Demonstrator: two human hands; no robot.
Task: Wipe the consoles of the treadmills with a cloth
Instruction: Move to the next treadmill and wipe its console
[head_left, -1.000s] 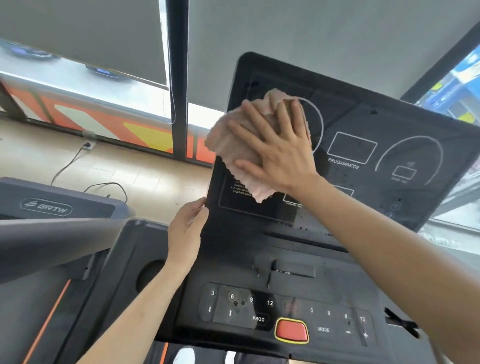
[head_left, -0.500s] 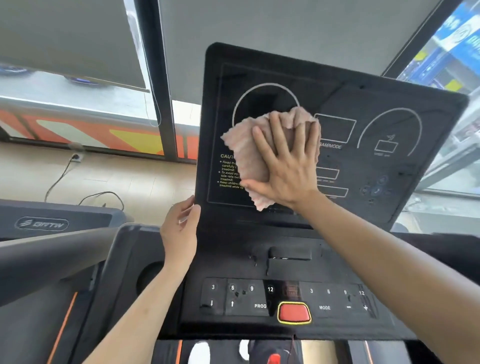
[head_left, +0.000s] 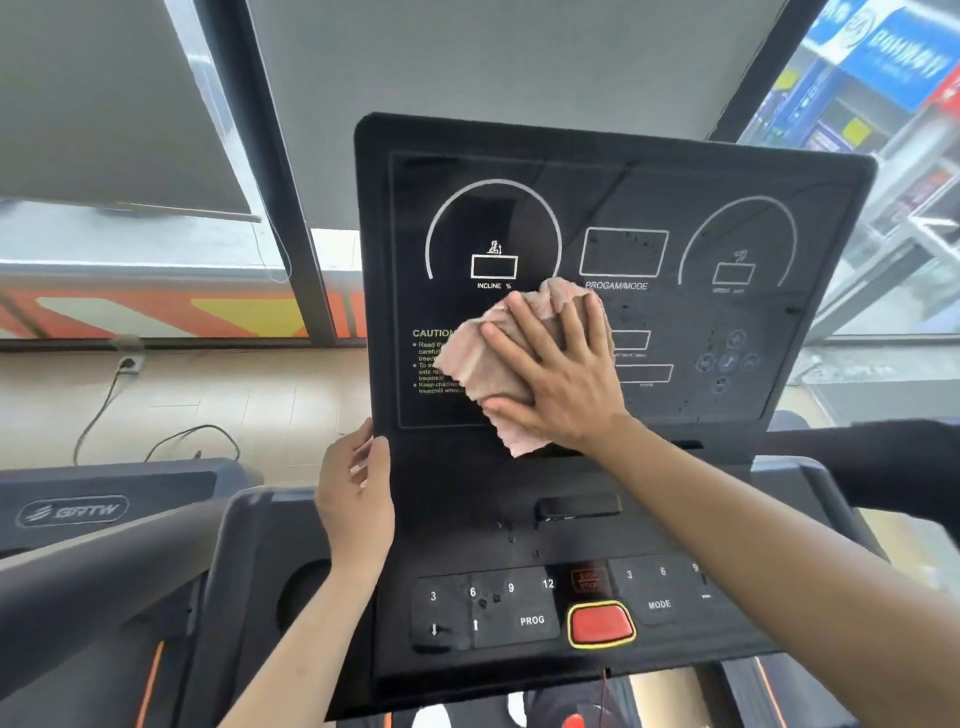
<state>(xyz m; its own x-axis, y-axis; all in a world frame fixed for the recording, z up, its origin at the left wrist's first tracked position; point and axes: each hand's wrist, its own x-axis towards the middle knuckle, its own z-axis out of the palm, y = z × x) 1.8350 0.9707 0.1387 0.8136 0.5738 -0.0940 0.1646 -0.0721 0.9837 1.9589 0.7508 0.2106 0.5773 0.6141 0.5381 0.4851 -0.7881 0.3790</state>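
Note:
A black treadmill console (head_left: 727, 171) stands upright in front of me, with white dials and yellow caution text on its display. My right hand (head_left: 558, 371) presses a crumpled pink cloth (head_left: 478, 364) flat against the lower middle of the display, covering part of the caution text. My left hand (head_left: 356, 499) grips the console's lower left edge, thumb on the front face. Below the display sits a button panel with a red stop button (head_left: 601, 622).
Another treadmill (head_left: 72, 512) stands to the left, with cables and a wall socket (head_left: 130, 364) on the floor behind it. Windows with grey blinds (head_left: 104, 104) lie beyond the console. A dark handrail (head_left: 909, 467) runs at the right.
My right hand has slid the cloth down the display from the upper left dial to the lower middle. My left hand has stayed on the console's left edge.

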